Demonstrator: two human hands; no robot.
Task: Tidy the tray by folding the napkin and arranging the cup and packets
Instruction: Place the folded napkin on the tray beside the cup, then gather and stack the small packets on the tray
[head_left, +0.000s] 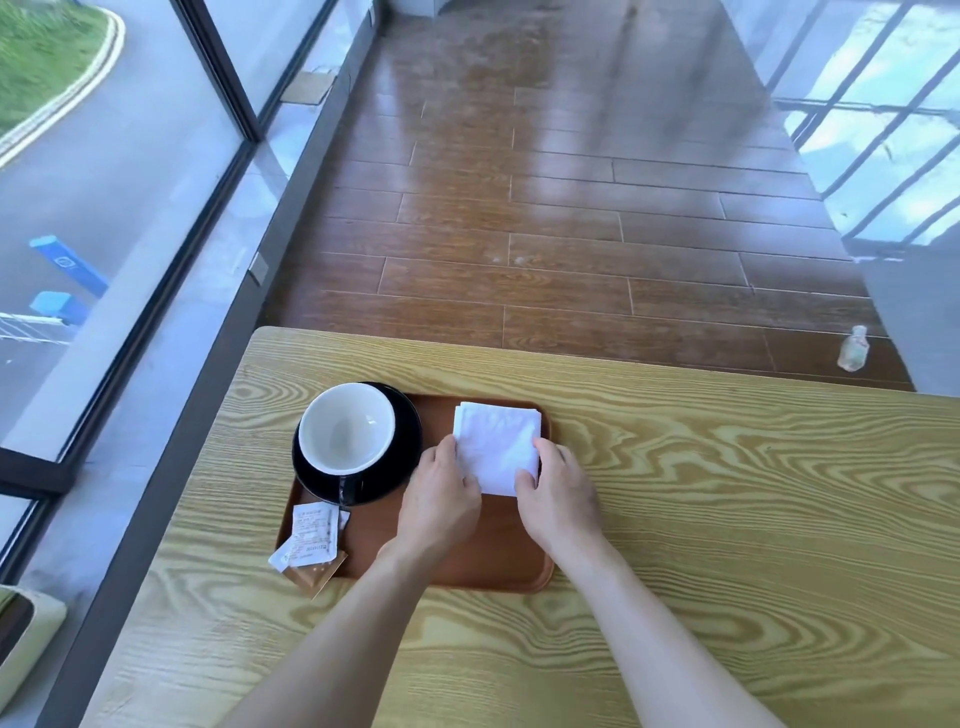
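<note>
A brown tray (483, 564) lies on the wooden table. At its far right corner a folded white napkin (496, 444) lies flat. My left hand (441, 496) grips the napkin's near left edge. My right hand (558, 491) grips its near right edge. An empty white cup (347, 427) with a black outside sits on a black saucer (402, 447) at the tray's far left. Two white packets (311, 538) and a brown one (319, 574) lie at the near left corner, partly hanging over the tray's rim.
The light wooden table (701, 519) stretches to the right and toward me. A window wall (130, 208) runs along the left. Beyond the table lies a brown plank floor (571, 208), with a small clear bottle (852, 349) on it at the right.
</note>
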